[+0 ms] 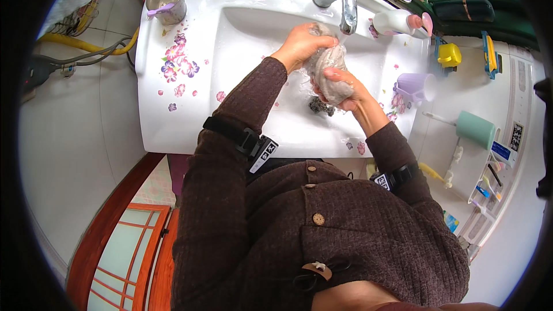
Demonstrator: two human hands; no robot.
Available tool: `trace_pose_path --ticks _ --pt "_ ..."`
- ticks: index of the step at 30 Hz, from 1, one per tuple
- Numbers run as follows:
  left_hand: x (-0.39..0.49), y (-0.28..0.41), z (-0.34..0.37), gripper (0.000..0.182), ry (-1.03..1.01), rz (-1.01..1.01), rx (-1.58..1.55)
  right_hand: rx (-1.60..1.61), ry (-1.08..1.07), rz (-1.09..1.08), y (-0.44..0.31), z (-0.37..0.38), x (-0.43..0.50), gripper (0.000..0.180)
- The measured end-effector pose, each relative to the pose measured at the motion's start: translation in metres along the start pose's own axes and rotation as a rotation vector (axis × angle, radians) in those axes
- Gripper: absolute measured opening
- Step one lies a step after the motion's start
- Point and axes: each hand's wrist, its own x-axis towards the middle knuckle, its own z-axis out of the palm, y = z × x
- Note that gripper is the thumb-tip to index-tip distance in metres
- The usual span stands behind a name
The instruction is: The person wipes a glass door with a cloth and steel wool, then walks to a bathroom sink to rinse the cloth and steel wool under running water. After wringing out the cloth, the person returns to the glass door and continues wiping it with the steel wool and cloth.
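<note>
Both my hands grip a wet grey cloth [329,61] over the basin of a white ceramic sink [246,116]. My left hand [304,45] holds its upper end, close to the spout of the chrome faucet [348,11]. Lower down, my right hand [351,90] clasps the other end with the thumb across the front. Water runs from the spout onto the cloth, which looks soaked and bunched. Below my right hand, a dark grey scouring pad or similar clump [320,106] lies in the basin, partly hidden by the cloth.
On the sink's left rim stands a metal cup [166,2] with a purple toothbrush [160,10]. A white pump bottle [393,22] and a lilac cup [415,87] sit on the right. A green cup [475,129] hangs at the wall rack. Cables [82,45] run along the left wall.
</note>
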Motion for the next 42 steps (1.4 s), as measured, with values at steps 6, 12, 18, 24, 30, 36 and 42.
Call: trace_pose_path --ticks 6,12,18,24,30,36,42 --pt "0.012 -0.004 0.006 0.030 0.194 0.265 0.998 -0.640 0.073 -0.333 0.003 0.006 0.018 0.052" --pt "0.025 -0.016 -0.005 0.050 0.334 0.295 0.946 -0.902 0.306 -0.108 -0.012 -0.006 0.052 0.042" --pt "0.021 -0.002 -0.031 0.087 0.292 0.124 0.424 -0.048 0.062 -0.053 -0.037 -0.022 0.068 0.041" --pt "0.004 -0.011 -0.016 0.092 0.255 0.170 0.137 0.153 0.129 -0.069 -0.033 -0.012 0.072 0.038" --pt "-0.001 -0.028 0.009 0.093 0.369 0.255 -0.186 -0.342 0.373 -0.238 -0.038 -0.004 0.060 0.075" --pt "-0.006 -0.032 0.016 0.046 0.300 -0.096 -0.391 -1.315 0.320 -0.431 -0.040 0.000 0.006 0.077" --pt "0.021 -0.045 0.031 0.039 0.250 -0.138 -0.557 -1.631 0.392 -0.541 -0.052 -0.002 -0.026 0.092"
